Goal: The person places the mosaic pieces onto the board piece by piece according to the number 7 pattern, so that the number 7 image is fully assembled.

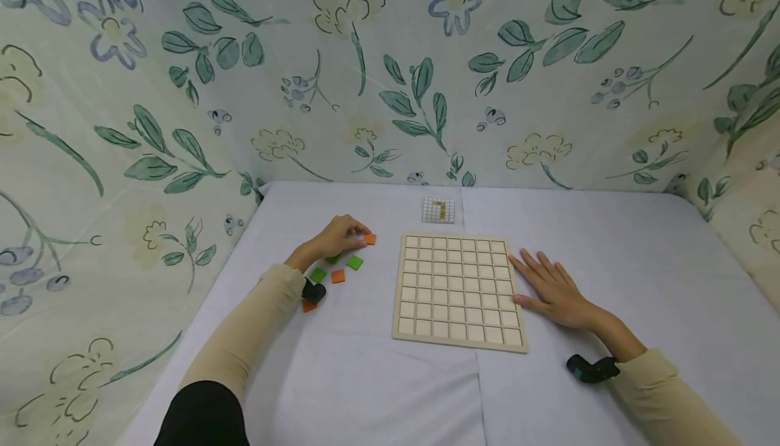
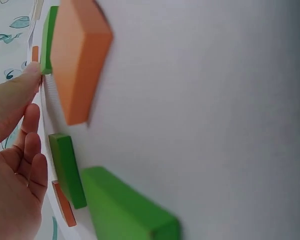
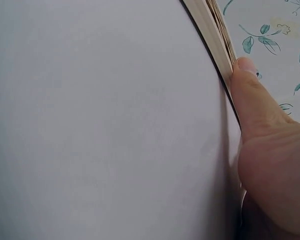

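At the left of the table, my left hand (image 1: 336, 237) pinches a small square orange tile (image 1: 370, 238) between thumb and fingertips. In the left wrist view the thumb (image 2: 31, 75) reaches that tile's edge, and the other fingers curl loosely. Green tiles (image 1: 355, 262) and more orange tiles (image 1: 338, 276) lie scattered around this hand, one partly under the wrist. My right hand (image 1: 556, 292) lies with spread, straight fingers at the right edge of a wooden grid board (image 1: 458, 290). Its thumb (image 3: 252, 92) touches the board's side in the right wrist view. The grid's squares hold no coloured tiles.
Behind the board lies a small card (image 1: 438, 210) printed with a grid and a few coloured squares. A white cloth (image 1: 365, 392) covers the table. Floral fabric (image 1: 426, 94) hangs behind and along both sides.
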Tool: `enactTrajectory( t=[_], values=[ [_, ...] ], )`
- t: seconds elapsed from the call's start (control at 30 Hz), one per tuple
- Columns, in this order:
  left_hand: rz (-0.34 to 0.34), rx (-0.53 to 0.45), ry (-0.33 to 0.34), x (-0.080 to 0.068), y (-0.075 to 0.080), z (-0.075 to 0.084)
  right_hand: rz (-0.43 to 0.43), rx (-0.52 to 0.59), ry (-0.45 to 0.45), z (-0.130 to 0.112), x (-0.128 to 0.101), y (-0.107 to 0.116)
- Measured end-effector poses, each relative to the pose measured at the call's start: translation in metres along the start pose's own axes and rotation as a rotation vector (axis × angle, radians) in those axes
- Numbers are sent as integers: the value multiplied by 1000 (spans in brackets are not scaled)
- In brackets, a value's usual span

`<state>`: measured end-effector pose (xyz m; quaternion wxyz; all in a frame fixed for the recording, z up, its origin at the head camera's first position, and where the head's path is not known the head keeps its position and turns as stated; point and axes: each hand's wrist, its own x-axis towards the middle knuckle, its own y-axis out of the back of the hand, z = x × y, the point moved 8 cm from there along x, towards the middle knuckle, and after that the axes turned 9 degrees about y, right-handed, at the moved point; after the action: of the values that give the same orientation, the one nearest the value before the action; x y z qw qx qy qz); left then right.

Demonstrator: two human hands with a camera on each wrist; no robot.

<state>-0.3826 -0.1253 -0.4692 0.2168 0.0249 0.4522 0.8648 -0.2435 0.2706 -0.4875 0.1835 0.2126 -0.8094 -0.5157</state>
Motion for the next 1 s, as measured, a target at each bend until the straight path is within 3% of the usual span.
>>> enactTrajectory(
  t=[0.37,0.83,1.0],
  values=[
    [17,-67,-106,-2,4,15,9,-3,1,1,0,-1],
    [-17,-98,-150,2,-5,50,13,0,11,-1,-1,1],
    [-29,-105,-127,2,-10,61,26,-3,26,0,-1,1]
  ],
)
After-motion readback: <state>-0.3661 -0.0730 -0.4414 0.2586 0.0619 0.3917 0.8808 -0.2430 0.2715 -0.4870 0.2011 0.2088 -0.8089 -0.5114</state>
